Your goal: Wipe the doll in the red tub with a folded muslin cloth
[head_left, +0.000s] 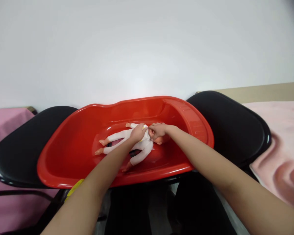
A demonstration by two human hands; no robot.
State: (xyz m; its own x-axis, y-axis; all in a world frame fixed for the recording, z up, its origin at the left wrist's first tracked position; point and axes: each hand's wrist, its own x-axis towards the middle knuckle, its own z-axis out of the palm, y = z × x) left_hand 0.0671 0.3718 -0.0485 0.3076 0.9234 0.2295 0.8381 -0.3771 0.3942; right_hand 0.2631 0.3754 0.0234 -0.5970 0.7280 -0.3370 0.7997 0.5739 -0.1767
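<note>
A baby doll point(143, 146) in white clothes lies on its back inside a red baby bathtub point(61, 153), its head to the right and bare feet to the left. My left hand point(138, 132) is closed at the doll's upper chest, pinching the clothing near the neck. Over the doll's face and neck, my right hand point(159, 130) has its fingers bent together at the collar. Part of the doll's head point(161, 140) shows under that hand. A small pale, pinkish patch lies between the two hands, too blurred to name. Both hands hide most of the neckline.
Black rounded side panels flank the tub, one at the left point(22, 150) and one at the right point(232, 127). Pink cloth point(9, 127) hangs at the far left; a pale pink patterned cloth point(284, 147) lies at the right. A white wall point(137, 49) rises behind.
</note>
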